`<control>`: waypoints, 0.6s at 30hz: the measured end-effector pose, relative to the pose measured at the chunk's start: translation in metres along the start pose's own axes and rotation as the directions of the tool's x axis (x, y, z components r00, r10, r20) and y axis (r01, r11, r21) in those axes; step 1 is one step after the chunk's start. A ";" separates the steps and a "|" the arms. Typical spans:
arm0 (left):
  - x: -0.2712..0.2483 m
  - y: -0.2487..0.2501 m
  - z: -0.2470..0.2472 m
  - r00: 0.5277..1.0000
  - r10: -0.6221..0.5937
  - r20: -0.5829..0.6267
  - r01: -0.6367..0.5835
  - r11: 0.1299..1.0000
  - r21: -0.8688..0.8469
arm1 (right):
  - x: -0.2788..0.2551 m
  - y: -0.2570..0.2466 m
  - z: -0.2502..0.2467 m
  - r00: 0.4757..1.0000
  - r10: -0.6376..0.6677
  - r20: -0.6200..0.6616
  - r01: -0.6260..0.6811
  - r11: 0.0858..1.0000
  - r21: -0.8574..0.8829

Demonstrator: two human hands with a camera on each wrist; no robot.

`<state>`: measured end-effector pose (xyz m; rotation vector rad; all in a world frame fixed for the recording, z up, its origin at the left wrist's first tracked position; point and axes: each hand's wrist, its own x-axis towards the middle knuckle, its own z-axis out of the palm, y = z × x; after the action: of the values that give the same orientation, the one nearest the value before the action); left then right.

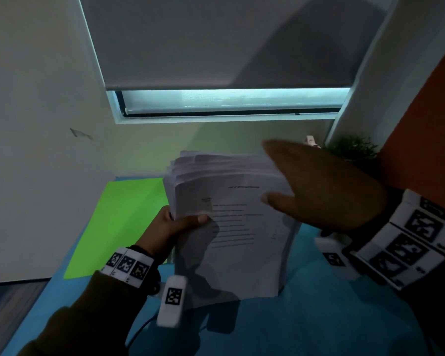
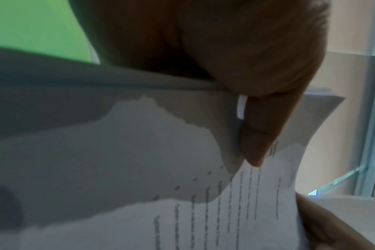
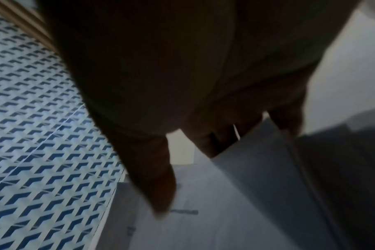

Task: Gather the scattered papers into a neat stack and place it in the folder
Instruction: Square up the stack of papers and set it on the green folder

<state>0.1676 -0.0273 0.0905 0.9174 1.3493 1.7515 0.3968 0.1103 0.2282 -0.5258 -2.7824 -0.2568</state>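
I see the stack of white printed paper sheets (image 1: 231, 227) held upright above the blue table surface (image 1: 319, 317), its lower edge close to or on that surface; contact cannot be confirmed. The top edges of the sheets are fanned and uneven, not yet squared. The front sheet carries lines of black text. My left hand (image 1: 172, 227) grasps the stack at its left edge, thumb across the front sheet and the other fingers behind; the left wrist view confirms the thumb (image 2: 257, 132) pressed onto the printed page. My right hand (image 1: 324, 186) is released, fingers extended and together, palm set against the upper right part of the stack; the image is motion-blurred there, so the exact contact area is unclear. The right wrist view shows the fingertips (image 3: 214, 143) at the top edge of the sheets. The bright green flat paper folder (image 1: 118, 222) lies on the blue table surface to the left of the stack, behind the left hand. Both wrists carry white bands with black square markers (image 1: 126, 264). Farther back are a small green plant (image 1: 352, 147), a cream wall (image 1: 36, 124) and a window with a grey roller blind (image 1: 216, 42) lowered almost fully.
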 end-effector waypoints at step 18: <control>-0.002 0.008 0.013 0.997 -0.043 0.056 0.044 0.999 -0.025 | -0.020 0.012 0.124 0.928 0.338 0.159 -0.136 -0.091 0.987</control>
<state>0.1789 -0.0244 0.1002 0.9096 1.2984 1.6944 0.3874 0.1430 0.1065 -0.4763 -1.7653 1.7061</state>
